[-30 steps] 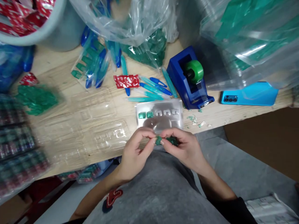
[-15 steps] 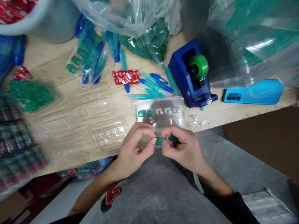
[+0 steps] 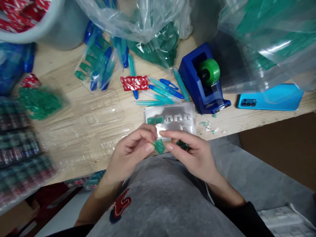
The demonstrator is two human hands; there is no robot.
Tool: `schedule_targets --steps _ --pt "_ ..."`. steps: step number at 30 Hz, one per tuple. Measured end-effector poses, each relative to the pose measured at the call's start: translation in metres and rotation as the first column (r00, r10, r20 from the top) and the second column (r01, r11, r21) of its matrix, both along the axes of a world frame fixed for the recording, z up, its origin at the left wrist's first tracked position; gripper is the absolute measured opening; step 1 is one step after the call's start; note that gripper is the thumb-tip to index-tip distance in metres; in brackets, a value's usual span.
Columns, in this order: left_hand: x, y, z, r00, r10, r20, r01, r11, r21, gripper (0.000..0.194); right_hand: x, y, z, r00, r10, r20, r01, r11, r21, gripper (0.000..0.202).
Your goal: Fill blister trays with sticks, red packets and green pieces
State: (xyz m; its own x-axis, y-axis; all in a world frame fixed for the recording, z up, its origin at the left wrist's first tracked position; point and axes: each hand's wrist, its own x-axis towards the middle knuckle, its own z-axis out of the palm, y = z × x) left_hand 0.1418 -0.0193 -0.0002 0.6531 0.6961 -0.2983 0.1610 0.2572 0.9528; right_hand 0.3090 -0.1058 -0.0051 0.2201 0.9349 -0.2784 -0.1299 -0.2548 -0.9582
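- Pinching a small green piece (image 3: 159, 146) by its left edge with the left hand (image 3: 133, 149), nearly closed at thumb and fingertip, seemingly to leave most of it uncovered.
- Holding the right hand (image 3: 196, 151) half open, with thumb and forefinger parted just beside the piece; cannot tell if touching.
- Cradling a darker green bundle (image 3: 183, 144) within the right hand, apparently to free thumb and forefinger.
- Set just beyond the hands: silvery moulded tray (image 3: 172, 126), likely for a short reach, with two green pieces (image 3: 155, 120) seated in recesses, probably against sliding.
- Lying behind on the bench (image 3: 66, 69): pens (image 3: 163, 91), red packet (image 3: 134, 83).
- Standing right of the tray: tape dispenser (image 3: 196, 92).
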Motion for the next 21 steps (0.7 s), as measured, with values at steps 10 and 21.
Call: schedule_targets --steps 10,21 --pt "0.014 -0.016 0.000 0.996 0.073 -0.058 -0.083 0.979 -0.185 0.018 -0.005 0.001 0.005 0.996 -0.085 -0.035 0.084 0.996 -0.012 0.009" --pt "0.009 -0.025 0.004 0.978 0.193 -0.078 -0.171 0.959 0.225 0.015 -0.010 0.006 0.013 0.994 -0.092 -0.059 0.089 0.995 -0.054 0.010"
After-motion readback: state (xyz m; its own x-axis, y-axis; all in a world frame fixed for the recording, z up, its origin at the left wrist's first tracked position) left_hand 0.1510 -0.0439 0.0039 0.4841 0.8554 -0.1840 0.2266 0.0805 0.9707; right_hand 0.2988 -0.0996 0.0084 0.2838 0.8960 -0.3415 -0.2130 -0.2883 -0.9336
